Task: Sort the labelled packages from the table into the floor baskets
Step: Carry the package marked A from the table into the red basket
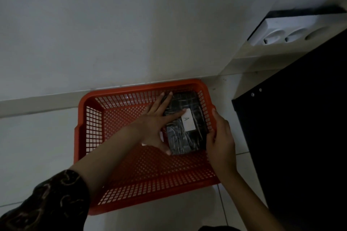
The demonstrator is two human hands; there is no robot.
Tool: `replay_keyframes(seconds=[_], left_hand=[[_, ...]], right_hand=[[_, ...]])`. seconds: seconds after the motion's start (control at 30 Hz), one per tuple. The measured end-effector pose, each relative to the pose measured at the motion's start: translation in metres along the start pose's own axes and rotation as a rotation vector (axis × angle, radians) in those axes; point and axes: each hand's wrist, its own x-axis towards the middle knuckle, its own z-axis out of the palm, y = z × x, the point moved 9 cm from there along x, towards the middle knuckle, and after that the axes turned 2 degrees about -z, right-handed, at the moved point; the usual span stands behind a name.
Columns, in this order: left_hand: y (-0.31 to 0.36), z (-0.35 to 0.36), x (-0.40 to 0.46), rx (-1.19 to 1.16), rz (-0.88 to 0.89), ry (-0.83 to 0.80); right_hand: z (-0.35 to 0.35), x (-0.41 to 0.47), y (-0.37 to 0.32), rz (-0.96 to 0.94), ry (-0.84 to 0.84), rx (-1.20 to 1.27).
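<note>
hands at mid-frame: left hand (156,120) lies flat, fingers spread, on the black package (185,127) in the red basket (90,118); right hand (220,135) curls around its right edge.

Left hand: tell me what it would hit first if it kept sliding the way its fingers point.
The left hand lies flat, fingers pointing toward the wall across the black package labelled A. Straight on, it would probably meet the far wall of the red basket first, though depth is hard to judge here.
</note>
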Motion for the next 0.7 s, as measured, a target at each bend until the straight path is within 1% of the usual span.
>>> replay_keyframes(seconds=[0.23,0.4,0.5,0.6,0.7], left_hand=[[0.004,-0.002,0.003,0.078,-0.012,-0.071],[0.012,-0.01,0.008,0.036,0.011,0.058],[0.015,-0.009,0.006,0.06,0.007,0.03],[0.033,0.004,0.0,0.107,0.025,-0.015],[0.035,0.01,0.002,0.146,0.031,0.017]], right_hand=[[0.0,-0.001,-0.001,-0.006,0.012,-0.003],[-0.001,0.0,-0.004,-0.009,0.015,-0.022],[-0.001,0.0,-0.004,-0.011,0.003,-0.025],[-0.001,0.0,-0.003,-0.007,-0.008,-0.021],[-0.001,0.0,-0.002,0.017,-0.009,0.0]])
